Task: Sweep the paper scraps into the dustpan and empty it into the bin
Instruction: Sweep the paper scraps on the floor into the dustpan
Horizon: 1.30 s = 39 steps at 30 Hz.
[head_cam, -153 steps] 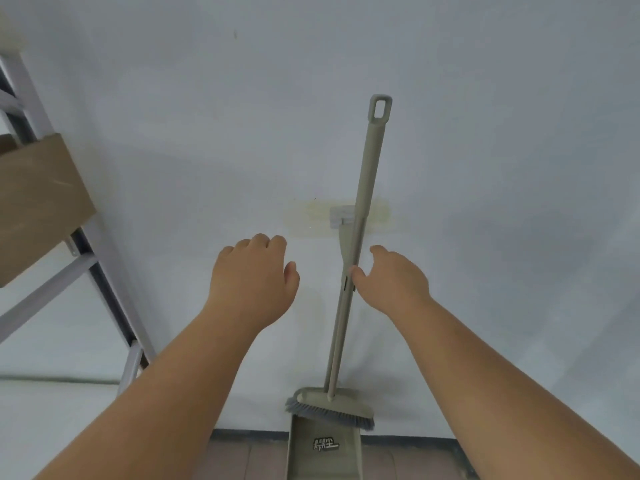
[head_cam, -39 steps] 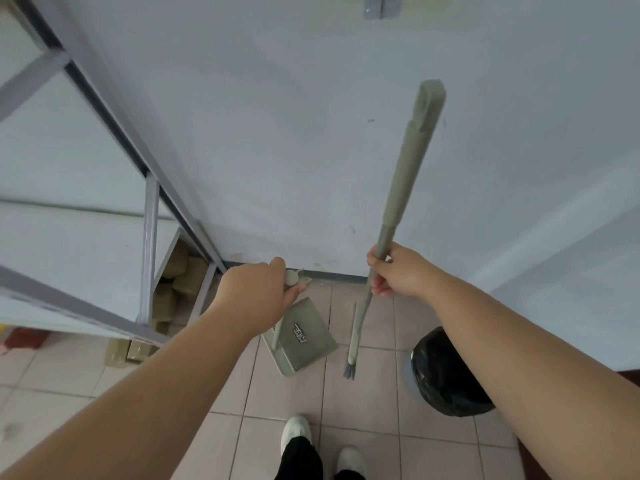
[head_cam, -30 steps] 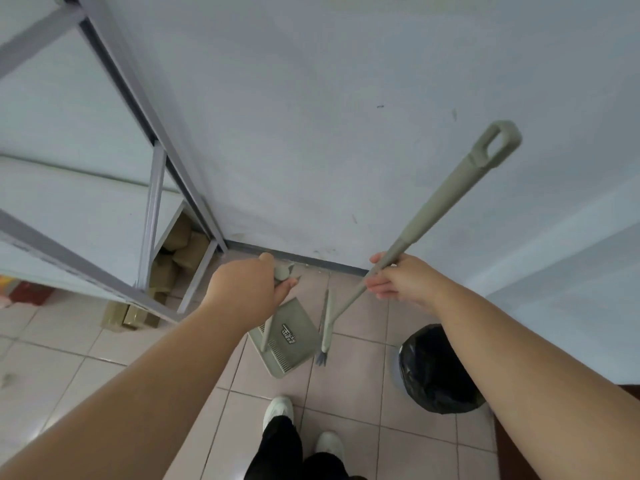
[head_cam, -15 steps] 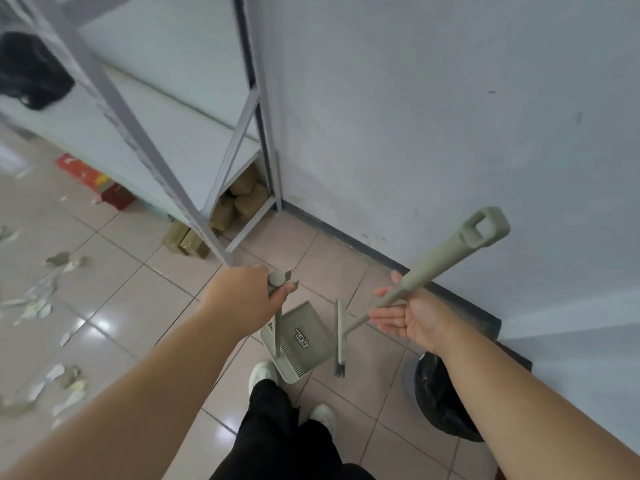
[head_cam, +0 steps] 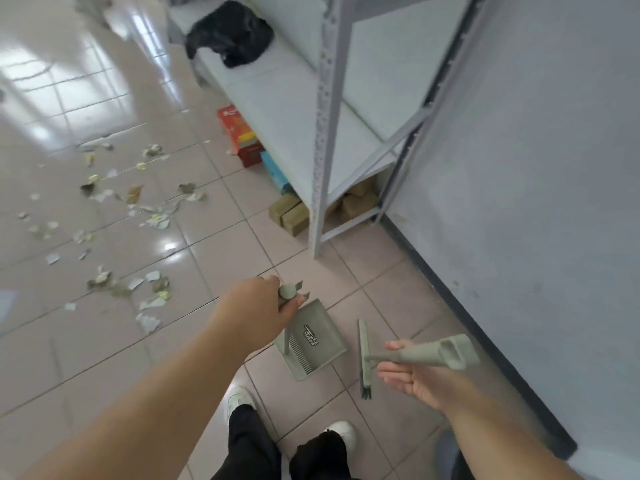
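My left hand [head_cam: 258,315] is closed around the upright handle of the grey-green dustpan [head_cam: 315,339], which hangs just above the tiled floor in front of my feet. My right hand [head_cam: 412,375] holds the matching broom [head_cam: 420,353] by its handle, palm up and fingers loose, with the brush head [head_cam: 363,358] pointing down beside the dustpan. Paper scraps [head_cam: 114,216] lie scattered over the tiles to the left, well away from both tools. Only a dark edge of the bin [head_cam: 450,455] shows at the bottom right, under my right arm.
A grey metal shelf rack [head_cam: 325,133] stands ahead against the wall [head_cam: 536,168], with a black bag [head_cam: 230,38] on its shelf. Red and blue boxes [head_cam: 242,140] and brown blocks [head_cam: 291,213] sit under it. My shoes [head_cam: 341,434] are below the tools.
I have turned left from the wall, so the scraps now fill the left of the view and the bin has slid nearly out of view. The broom handle has dropped lower and flatter in my right hand.
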Available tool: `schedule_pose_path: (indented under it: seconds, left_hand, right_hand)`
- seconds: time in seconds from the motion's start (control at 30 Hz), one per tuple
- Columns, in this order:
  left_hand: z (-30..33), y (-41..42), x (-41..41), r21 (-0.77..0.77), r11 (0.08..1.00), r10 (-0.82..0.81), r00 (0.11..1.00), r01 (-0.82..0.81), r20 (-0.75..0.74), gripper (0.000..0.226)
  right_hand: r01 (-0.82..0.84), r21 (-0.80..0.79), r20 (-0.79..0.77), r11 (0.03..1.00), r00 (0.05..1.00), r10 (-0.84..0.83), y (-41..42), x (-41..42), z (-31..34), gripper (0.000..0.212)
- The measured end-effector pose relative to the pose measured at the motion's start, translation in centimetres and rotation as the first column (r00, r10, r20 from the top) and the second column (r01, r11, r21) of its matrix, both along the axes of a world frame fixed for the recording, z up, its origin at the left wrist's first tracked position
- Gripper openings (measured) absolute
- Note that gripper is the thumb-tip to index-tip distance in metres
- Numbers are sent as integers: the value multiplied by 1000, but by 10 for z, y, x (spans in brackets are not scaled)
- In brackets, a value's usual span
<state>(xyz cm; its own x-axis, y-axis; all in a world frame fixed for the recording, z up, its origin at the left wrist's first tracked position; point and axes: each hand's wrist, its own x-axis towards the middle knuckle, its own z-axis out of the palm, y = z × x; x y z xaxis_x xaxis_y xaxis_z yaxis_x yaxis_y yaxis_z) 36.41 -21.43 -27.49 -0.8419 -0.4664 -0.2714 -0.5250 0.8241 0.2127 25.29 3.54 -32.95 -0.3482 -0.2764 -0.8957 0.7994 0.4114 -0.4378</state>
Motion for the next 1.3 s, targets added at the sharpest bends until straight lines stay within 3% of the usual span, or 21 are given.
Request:
schedule_pose_path:
  seconds: [0.17, 0.37, 0.47, 0.57, 0.97, 1.3]
  left_hand:
    - [-5, -57, 46, 5, 993, 121, 992, -121, 37, 44]
    - [-8, -128, 102, -8, 983, 184, 978, -184, 97, 43]
    - [-12, -163, 131, -19, 972, 234, 966, -233, 111, 43]
    - [-17, -193, 160, -12, 951, 309, 945, -309, 105, 43]
    - [-24, -241, 259, -16, 799, 601, 797, -601, 63, 40]
    - [-38, -248, 327, -91, 587, 804, 593, -804, -55, 46]
  right_hand:
    - [-13, 24, 6, 1000, 1000, 13, -78, 14, -5, 14]
    - [-105, 125, -22, 987, 994, 109, -188, 41, -4, 20]
    - [-152, 98, -30, 983, 987, 156, -240, 56, -6, 20]
    - [-210, 25, -16, 977, 978, 210, -288, 71, -11, 7]
    - [-397, -45, 67, 917, 914, 400, -412, 128, -24, 12]
    - [-476, -107, 67, 873, 872, 484, -482, 151, -47, 17]
